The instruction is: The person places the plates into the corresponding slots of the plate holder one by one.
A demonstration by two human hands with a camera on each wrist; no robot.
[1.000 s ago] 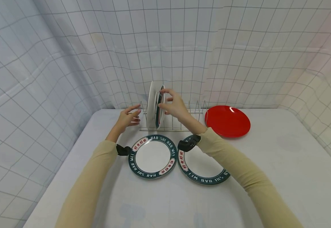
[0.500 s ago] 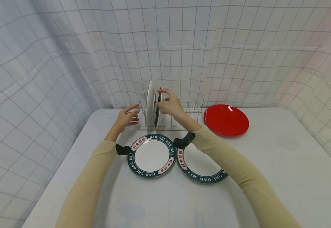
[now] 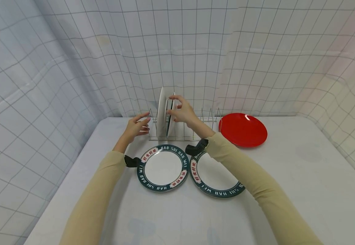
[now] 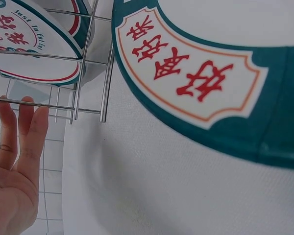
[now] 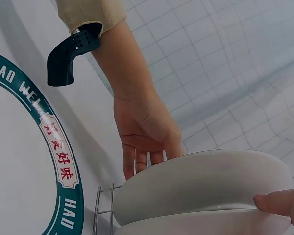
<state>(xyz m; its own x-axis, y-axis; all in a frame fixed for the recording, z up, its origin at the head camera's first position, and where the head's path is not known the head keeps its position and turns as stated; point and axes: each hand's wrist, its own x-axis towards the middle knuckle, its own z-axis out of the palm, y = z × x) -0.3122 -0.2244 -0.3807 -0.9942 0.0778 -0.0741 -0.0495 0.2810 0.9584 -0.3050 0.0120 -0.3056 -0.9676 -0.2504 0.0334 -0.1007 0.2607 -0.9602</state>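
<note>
My right hand point(image 3: 183, 111) pinches the edge of a green-rimmed plate point(image 3: 170, 117) standing upright in the wire dish rack point(image 3: 186, 139). To its left in the rack, a larger white dish point(image 3: 161, 114) also stands on edge. In the right wrist view, the right thumb point(image 5: 279, 201) presses near the rim of the nearer white dish point(image 5: 201, 225). At the rack's left end is my left hand point(image 3: 134, 126). Its fairly straight fingers point(image 4: 36, 129) touch the rack wires in the left wrist view, beside a plate printed with red characters point(image 4: 24, 39).
Two white plates with green lettered rims lie flat before the rack, one left point(image 3: 163, 170) and one right point(image 3: 215, 175), the latter partly under the right sleeve. A red oval plate point(image 3: 243, 130) lies at the rack's right end. A gridded curtain point(image 3: 189, 51) hangs behind.
The green-rimmed plate in my right hand has turned from showing its patterned face to nearly edge-on. The right hand has shifted slightly left. My left hand stays at the rack.
</note>
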